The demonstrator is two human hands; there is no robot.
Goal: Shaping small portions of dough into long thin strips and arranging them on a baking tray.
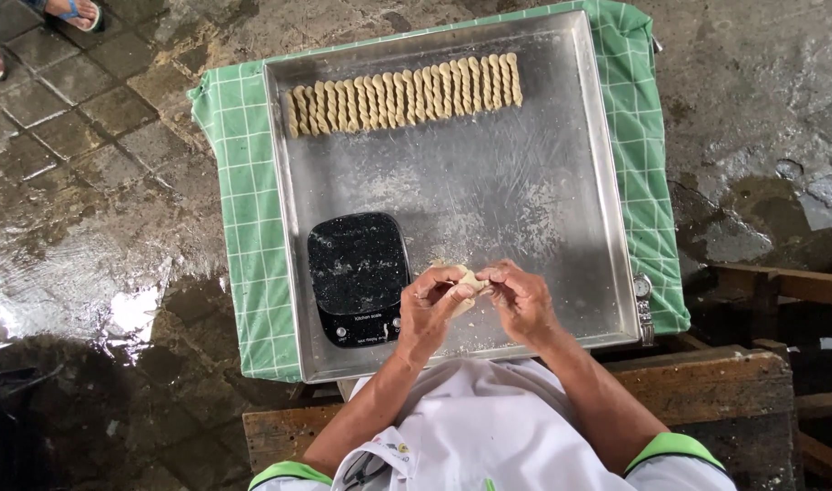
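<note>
Scale (358, 277) left of dough (468, 278), twists (402, 94) behind, on tray (561, 236).

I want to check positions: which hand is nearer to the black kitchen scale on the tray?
The left hand. It is right beside the black kitchen scale, at its right edge. The right hand is further right, beyond the dough piece both hands hold.

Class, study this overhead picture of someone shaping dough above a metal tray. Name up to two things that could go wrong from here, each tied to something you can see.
1. Both hands, left hand and right hand, pinch the dough piece in mid-air beside the black kitchen scale; it might drop or tear.

2. The tray overhangs the wooden bench above wet floor; a nudge could tip the row of twisted dough sticks.
</note>
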